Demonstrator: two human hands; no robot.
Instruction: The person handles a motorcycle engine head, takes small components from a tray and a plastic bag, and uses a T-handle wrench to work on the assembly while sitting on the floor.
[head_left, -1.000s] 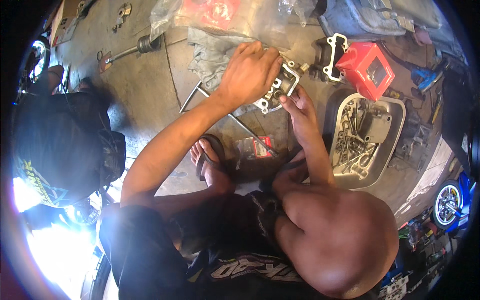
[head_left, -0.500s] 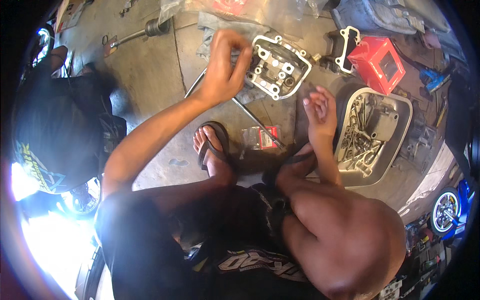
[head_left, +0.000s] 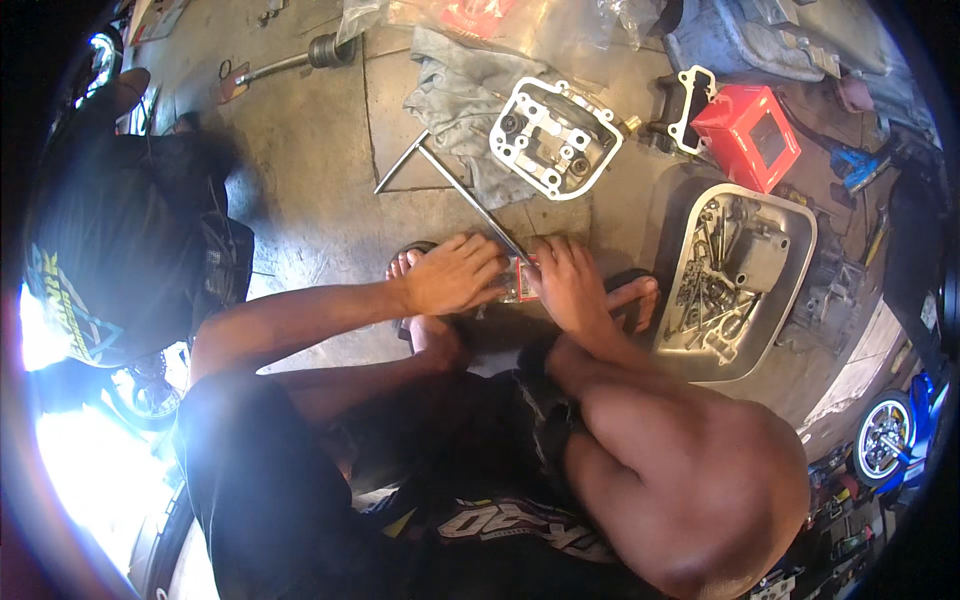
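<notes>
Between my feet, my left hand (head_left: pixel 462 275) and my right hand (head_left: pixel 568 285) are at a small clear plastic packet with a red and white label (head_left: pixel 523 281). Its middle shows between them, and my curled fingers cover its two sides. Both thumbs are mostly hidden. A T-handle wrench (head_left: pixel 462 188) lies slanted on the floor, its shaft end close to my right fingertips. Beyond it, a metal engine cylinder head (head_left: pixel 556 138) with a pale gasket rim rests partly on a grey rag (head_left: pixel 437 82).
At right sits a metal tray (head_left: pixel 800 262) of bolts and engine parts. Behind it are a red box (head_left: pixel 752 137) and a flat gasket (head_left: pixel 690 108). A rod-like part with a ribbed dark end (head_left: pixel 326 51) lies far left. A dark-clothed person (head_left: pixel 125 240) is at left.
Both hands have come down and together to the plastic packet, the left from beside the cylinder head, the right from near the tray. The wrench and cylinder head now show unobstructed.
</notes>
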